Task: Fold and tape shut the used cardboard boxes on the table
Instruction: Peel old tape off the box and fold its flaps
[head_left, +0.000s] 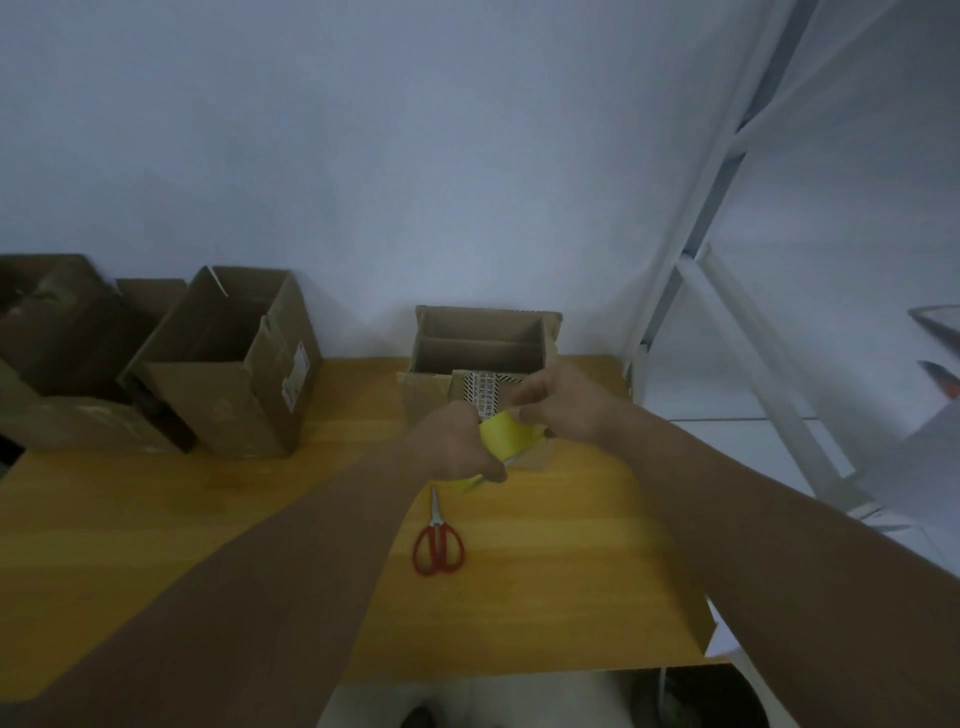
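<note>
Yellow tape, red-handled scissors, brown boxes

One head-worn, wide-angle view.
Looks forward and down from the desk's near edge, close above it, toward cardboard boxes along its far edge.

Table top: wood-look board, yellow-orange banded grain, smooth, faint sheen.
Middle box, 12 o'clock on the table: brown cardboard, matt; inner divider of the same board.
Label strip on its near face: white, printed in black and red; paper or tape, cannot tell.
Open box, 10 o'clock: brown cardboard, matt, creased; white paper sticker on its side.
Far box, 9 o'clock: darker cardboard, matt, crumpled.
Tape roll: yellow, smooth, plastic-looking.
Scissors, 6 o'clock of the roll: glossy red plastic handles, bare metal blades.
Rack, 2 o'clock: white, smooth, metal-looking.
Wall: plain, matt.
</note>
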